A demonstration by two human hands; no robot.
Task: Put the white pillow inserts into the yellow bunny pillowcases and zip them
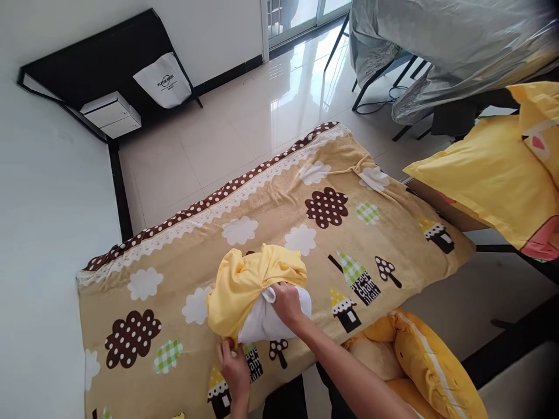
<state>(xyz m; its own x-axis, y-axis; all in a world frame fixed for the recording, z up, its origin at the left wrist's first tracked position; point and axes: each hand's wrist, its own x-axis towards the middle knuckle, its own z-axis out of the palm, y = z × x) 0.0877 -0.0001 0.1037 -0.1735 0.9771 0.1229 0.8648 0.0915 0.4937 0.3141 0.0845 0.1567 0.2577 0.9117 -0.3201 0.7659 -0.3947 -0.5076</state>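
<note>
Two hands in view: our left hand (233,368) pinches the yellow cloth (233,282) at its near edge; our right hand (286,302) grips the white cloth (257,323) beside it. We note both bunched on the blanket (266,203).

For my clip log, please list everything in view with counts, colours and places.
Blanket: one, patterned tan, centre
Cloth: one, yellow and white, on blanket
Pillow: at least one, yellow, right
Cushion: one, yellow-orange, lower right
Table: one, black, upper left
Bag: one, white, upper left
Boxes: apparently two, white, upper left
Plastic sheet: one, silvery, upper right
Glass door: one, clear, top
Floor: one, pale, beyond blanket
Walls: two, white, upper left
Left hand: one, bare, on cloth
Right hand: one, bare, on cloth
</note>
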